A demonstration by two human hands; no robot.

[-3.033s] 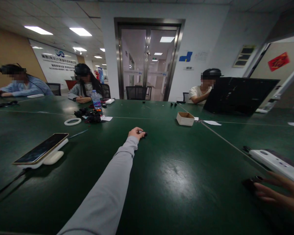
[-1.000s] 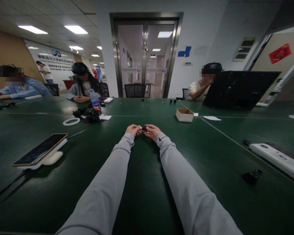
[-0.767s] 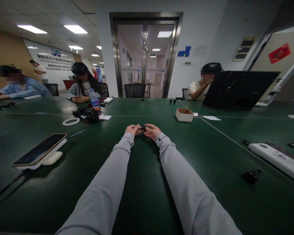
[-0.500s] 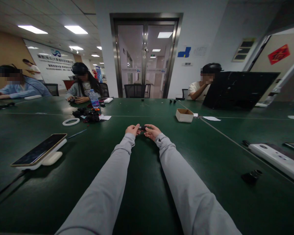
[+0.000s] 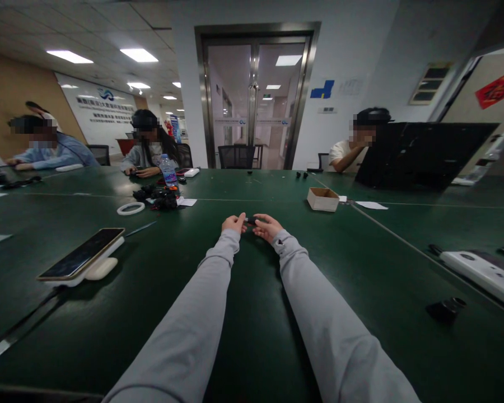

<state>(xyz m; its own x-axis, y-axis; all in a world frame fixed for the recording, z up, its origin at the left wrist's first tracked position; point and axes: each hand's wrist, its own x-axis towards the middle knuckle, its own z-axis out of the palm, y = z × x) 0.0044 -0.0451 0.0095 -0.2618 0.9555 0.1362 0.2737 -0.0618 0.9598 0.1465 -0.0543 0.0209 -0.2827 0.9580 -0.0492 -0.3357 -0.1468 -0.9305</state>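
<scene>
Both my arms reach out over the green table, in light grey sleeves. Between my hands is a small dark object (image 5: 250,220) with a pale, shiny part at its left end; it is too small to name. My left hand (image 5: 234,223) pinches the left end between thumb and fingers. On the other end, the fingers of my right hand (image 5: 267,226) are closed. The hands are a little apart, joined only by this object, just above the tabletop. Parts of the object are covered by my fingertips.
On the left lie a phone (image 5: 84,253) on a white stand, a white tape ring (image 5: 130,209), a black bundle (image 5: 156,197) and a water bottle (image 5: 168,170). Rightward are an open box (image 5: 322,200), a white power strip (image 5: 483,275) and a black cup-like piece (image 5: 446,310). Several people sit around the table.
The whole view has shifted, so everything appears slightly further right. My hands keep their hold on the small dark object, and its pale left end shows a little more.
</scene>
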